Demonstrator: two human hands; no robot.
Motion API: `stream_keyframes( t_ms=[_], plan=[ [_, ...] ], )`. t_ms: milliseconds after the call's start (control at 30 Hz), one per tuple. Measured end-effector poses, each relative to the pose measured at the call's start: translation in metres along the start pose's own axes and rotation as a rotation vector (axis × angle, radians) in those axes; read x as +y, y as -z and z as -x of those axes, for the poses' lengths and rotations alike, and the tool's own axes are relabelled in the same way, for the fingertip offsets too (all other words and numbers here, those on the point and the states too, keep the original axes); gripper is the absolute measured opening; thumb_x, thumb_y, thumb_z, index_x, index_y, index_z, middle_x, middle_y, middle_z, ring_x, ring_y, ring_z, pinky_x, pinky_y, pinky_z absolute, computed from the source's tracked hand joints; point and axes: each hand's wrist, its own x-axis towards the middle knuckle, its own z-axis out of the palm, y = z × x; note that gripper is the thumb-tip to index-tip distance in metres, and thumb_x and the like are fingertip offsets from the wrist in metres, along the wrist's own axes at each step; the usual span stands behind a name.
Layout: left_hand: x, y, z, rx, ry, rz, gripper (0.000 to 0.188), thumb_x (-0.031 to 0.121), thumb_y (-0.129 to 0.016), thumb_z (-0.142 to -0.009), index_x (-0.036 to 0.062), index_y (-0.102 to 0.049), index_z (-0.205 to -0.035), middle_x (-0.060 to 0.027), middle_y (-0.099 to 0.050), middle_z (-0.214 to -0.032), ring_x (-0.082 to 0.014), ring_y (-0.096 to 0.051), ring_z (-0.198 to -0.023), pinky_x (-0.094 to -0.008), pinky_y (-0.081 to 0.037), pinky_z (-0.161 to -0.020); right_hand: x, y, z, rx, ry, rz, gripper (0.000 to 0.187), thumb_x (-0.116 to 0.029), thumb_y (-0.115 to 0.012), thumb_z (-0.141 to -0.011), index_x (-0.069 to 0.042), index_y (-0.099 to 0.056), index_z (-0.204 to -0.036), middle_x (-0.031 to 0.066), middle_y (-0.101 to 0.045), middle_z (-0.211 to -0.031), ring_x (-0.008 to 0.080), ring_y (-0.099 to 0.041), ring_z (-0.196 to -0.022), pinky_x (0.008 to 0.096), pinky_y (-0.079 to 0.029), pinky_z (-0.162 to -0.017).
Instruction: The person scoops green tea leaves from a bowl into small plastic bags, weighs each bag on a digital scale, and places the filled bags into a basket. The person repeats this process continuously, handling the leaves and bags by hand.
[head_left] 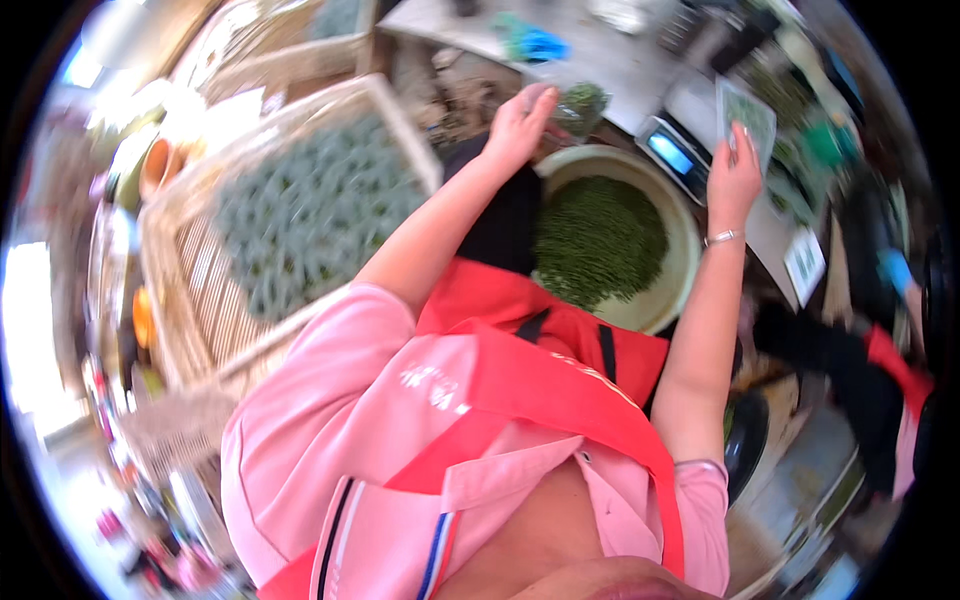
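Observation:
At the far middle, my left hand (522,122) is closed on the edge of a clear plastic bag (583,108) with a green clump inside. My right hand (735,178) is closed at the near edge of a flat, pale packet (746,118) with green showing through it; image blur hides the finger detail. Between my hands stands a small scale (672,152) with a lit blue display. In front of me a pale round basin (684,262) holds a heap of small green pieces (600,238), thin and bud-like.
At left, a wooden-slatted crate (195,290) holds rows of grey-green bundles (315,210). A blue plastic bag (540,44) lies on the metal table (620,70). Beside the scale is a white printed card (804,264). Another person's dark-clad leg (850,360) is close at right.

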Motion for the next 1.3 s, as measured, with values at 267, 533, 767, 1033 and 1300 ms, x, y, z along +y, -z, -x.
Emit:
stream_keyframes(
  t_ms=[267,533,767,1033,1300],
  plan=[
    [0.110,0.273,0.156,0.656,-0.144,-0.749,0.038,0.037,-0.046,-0.093,0.0057,-0.060,-0.110,-0.0082,-0.066,-0.085,-0.0163,-0.064,-0.071,-0.0313,-0.048,-0.071,0.000,0.018,0.081,-0.119,-0.199,-0.182,0.026,-0.006,-0.052,-0.088,0.000,-0.059,-0.113,0.0104,-0.064,-0.105,0.0186,-0.062,-0.094,0.0287,-0.048,-0.083],
    [0.135,0.438,0.299,0.896,0.771,-1.641,0.056,0.046,-0.029,-0.091,0.0021,-0.059,-0.108,-0.0194,-0.065,-0.096,-0.0394,-0.061,-0.092,-0.0462,-0.045,-0.084,-0.021,-0.020,0.165,-0.649,-0.391,-0.491,0.021,-0.010,-0.055,-0.089,0.001,-0.063,-0.105,0.0070,-0.066,-0.094,0.0132,-0.063,-0.082,0.0264,-0.049,-0.073],
    [0.068,0.410,0.302,0.183,1.046,-1.432,0.040,0.033,-0.049,-0.083,-0.0009,-0.064,-0.097,-0.0203,-0.064,-0.099,-0.0343,-0.062,-0.091,-0.0431,-0.047,-0.080,-0.037,-0.058,0.246,-1.116,0.067,-0.092,0.029,-0.012,-0.058,-0.079,-0.004,-0.063,-0.107,0.0199,-0.063,-0.101,0.0371,-0.059,-0.094,0.0413,-0.047,-0.083],
    [0.092,0.376,0.279,0.337,0.378,-1.900,0.072,0.040,-0.059,-0.081,-0.0006,-0.034,-0.135,-0.0197,-0.056,-0.120,-0.0313,-0.056,-0.107,-0.0400,-0.045,-0.088,-0.011,-0.097,0.321,-1.588,0.108,0.268,0.027,-0.024,-0.050,-0.083,-0.010,-0.065,-0.099,0.0195,-0.062,-0.104,0.0347,-0.060,-0.099,0.0422,-0.048,-0.085],
    [0.069,0.134,0.120,-0.050,-0.455,-1.359,0.035,0.023,-0.063,-0.078,0.0095,-0.058,-0.110,-0.0085,-0.063,-0.107,-0.0267,-0.058,-0.100,-0.0375,-0.043,-0.090,0.005,-0.061,0.269,-1.449,-0.260,0.007,0.019,-0.009,-0.049,-0.078,-0.004,-0.066,-0.084,0.0169,-0.067,-0.084,0.0305,-0.065,-0.069,0.0399,-0.053,-0.066]
  ],
)
